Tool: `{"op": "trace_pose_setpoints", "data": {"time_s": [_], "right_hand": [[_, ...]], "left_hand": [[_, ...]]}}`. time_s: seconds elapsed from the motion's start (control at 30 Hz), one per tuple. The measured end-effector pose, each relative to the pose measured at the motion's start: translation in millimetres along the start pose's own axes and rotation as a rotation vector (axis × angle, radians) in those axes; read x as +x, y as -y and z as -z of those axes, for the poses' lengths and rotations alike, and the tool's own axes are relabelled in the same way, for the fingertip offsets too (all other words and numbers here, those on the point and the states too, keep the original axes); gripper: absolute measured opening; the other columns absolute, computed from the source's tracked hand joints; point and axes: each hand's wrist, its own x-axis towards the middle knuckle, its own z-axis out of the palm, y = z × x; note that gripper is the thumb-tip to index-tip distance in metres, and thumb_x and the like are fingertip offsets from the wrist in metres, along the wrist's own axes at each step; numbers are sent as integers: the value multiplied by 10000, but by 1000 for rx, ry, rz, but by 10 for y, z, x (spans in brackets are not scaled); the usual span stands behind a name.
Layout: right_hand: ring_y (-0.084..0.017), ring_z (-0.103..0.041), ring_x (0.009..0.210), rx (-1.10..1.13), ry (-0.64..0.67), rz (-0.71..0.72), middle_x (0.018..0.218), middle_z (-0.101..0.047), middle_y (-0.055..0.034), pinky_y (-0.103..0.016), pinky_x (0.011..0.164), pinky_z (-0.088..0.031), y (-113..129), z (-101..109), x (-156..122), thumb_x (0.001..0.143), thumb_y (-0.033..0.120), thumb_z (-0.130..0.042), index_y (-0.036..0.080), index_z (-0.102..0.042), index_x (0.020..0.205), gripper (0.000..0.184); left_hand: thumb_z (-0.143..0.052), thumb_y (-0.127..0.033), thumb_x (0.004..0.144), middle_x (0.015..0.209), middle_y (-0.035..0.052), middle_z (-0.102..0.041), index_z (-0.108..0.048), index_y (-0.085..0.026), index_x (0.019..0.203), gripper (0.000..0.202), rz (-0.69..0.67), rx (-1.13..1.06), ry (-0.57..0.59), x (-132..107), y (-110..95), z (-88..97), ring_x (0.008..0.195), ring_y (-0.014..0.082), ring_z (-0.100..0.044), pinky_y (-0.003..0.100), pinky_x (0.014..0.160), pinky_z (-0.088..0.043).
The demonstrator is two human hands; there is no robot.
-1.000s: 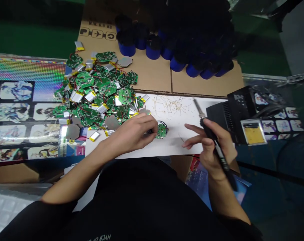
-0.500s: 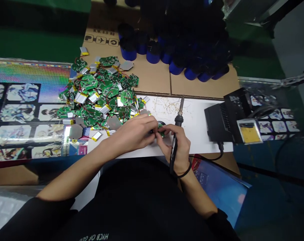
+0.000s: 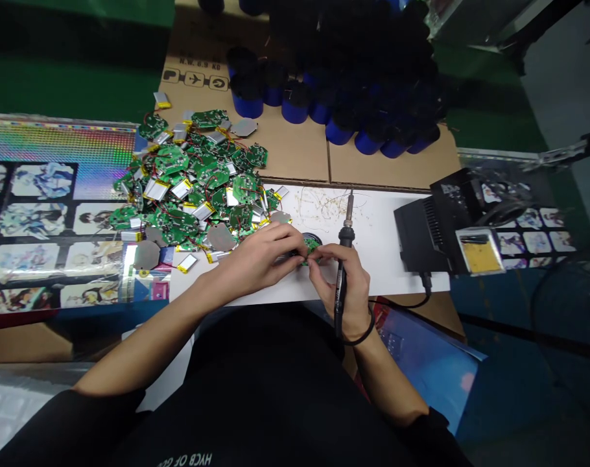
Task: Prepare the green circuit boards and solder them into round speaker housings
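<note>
While both hands meet over a white sheet (image 3: 392,266), the head view shows a small round green PCB (image 3: 312,245) pinched between them, near the sheet's far edge and just right of the main heap. L hand (image 3: 259,256): fingers curled, grasping the PCB's left side; a dark round part shows beneath the PCB, partly hidden, exact form unclear. R hand (image 3: 346,285): clenched on a soldering iron (image 3: 340,305), handle low in the palm, tip pointing up and away, while the fingertips (image 3: 319,257) steady the PCB's right side. Good practice: a hold braced by both hands keeps the PCB firm, and an upturned tip stays clear of skin and wires. Nearby: heap of green PCBs w/ red wires (image 3: 188,185), silver pouch cells among them, one loose pouch cell (image 3: 187,263) by the sheet's left edge. Right: black soldering station (image 3: 421,233), yellow sponge tray (image 3: 480,255). Behind: wire clippings (image 3: 324,202), blue cylinders (image 3: 295,110) on cardboard (image 3: 295,152). Far left: holographic printed sheet (image 3: 56,162).
</note>
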Motion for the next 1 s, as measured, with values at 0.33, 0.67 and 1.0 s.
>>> {"op": "trace_pose_setpoints", "data": {"time_s": [0.33,0.67,1.0], "right_hand": [[-237,-726,983,-30,60,56,1114,-761,-51,-438,902,-616,-39,90,-32,938,135,-756,273,-604,1270,390],[-230,-714,982,-2,140,47,1156,-747,-58,-421,902,-623,-166,221,66,958,185,-750,277,-599,1299,385],[-209,-723,862,48,35,-48,979,-768,-30,-381,822,-612,-105,326,7,995,258,-697,270,-670,1195,203]], "left_hand": [[-542,-225,1047,1078,70,-665,-666,-200,1032,127,13,5,21,21,-39,18,1027,219,-620,364,939,-486],[-530,-235,1055,1120,95,-705,-676,-186,1027,156,-85,204,41,97,-26,28,1036,241,-577,405,978,-483],[-468,-253,1079,1133,106,-721,-690,-182,1057,235,-153,335,215,217,-58,168,1002,251,-581,401,937,-469]]}}
